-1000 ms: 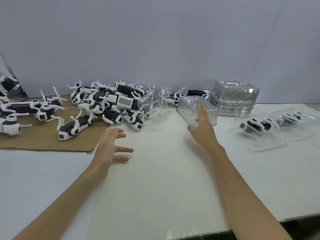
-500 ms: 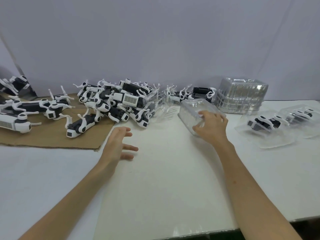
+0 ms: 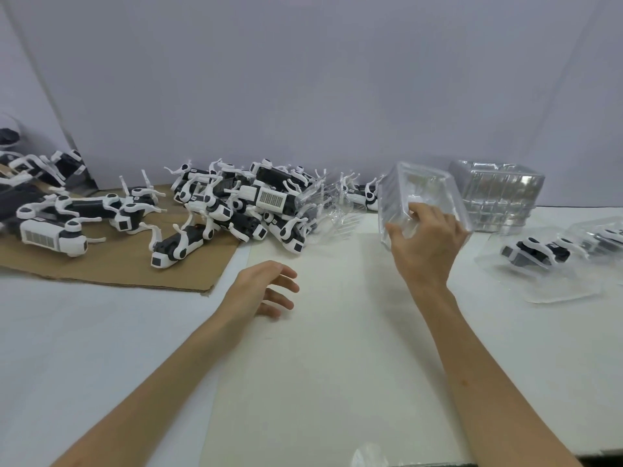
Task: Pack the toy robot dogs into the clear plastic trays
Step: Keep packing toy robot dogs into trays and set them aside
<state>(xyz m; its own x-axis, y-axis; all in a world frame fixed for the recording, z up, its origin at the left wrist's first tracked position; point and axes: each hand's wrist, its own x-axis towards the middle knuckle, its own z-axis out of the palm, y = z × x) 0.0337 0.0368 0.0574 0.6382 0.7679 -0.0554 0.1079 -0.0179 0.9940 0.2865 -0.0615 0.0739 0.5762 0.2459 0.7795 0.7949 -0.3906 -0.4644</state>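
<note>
While your right hand (image 3: 425, 244) is gripping an empty clear tray (image 3: 421, 200), your slack, empty left hand (image 3: 266, 288) is hovering nearer the dog pile (image 3: 242, 203), up-left.

You have bare white table (image 3: 320, 382) ahead between your arms; the tangled pile of black-and-white toy robot dogs (image 3: 242, 203) blocks the far left.

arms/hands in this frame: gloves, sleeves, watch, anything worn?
Nothing worn. The left hand and right hand are bare, with no gloves, rings or watch visible. Both forearms are bare up to the frame edge, so no sleeves show. No tags, straps or cables on either arm.
</note>
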